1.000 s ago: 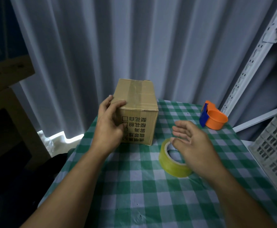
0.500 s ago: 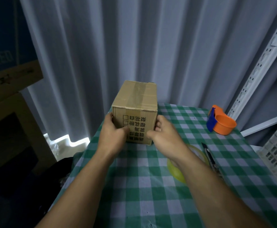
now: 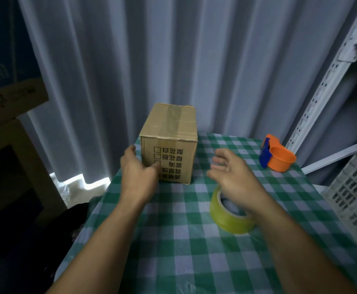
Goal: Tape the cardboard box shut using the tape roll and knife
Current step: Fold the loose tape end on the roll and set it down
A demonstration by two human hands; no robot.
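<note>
A small cardboard box [image 3: 171,143] with printed characters on its near face stands at the back left of the green checked table [image 3: 173,240]; a strip of tape runs across its closed top. My left hand [image 3: 138,175] rests against the box's lower left corner, fingers spread. My right hand [image 3: 235,177] hovers open to the right of the box, apart from it, above a yellow tape roll [image 3: 230,217] lying flat on the cloth. The knife is hidden from view.
An orange and blue tape dispenser [image 3: 276,154] sits at the table's back right. A white plastic crate [image 3: 355,192] stands at the right edge, a white slotted rack post [image 3: 322,85] behind it. Grey curtain hangs behind; cardboard boxes [image 3: 10,128] stand at left.
My right hand has let go of the box's front and pulled back to the right over the tape roll. My left hand stays at the box's left side.
</note>
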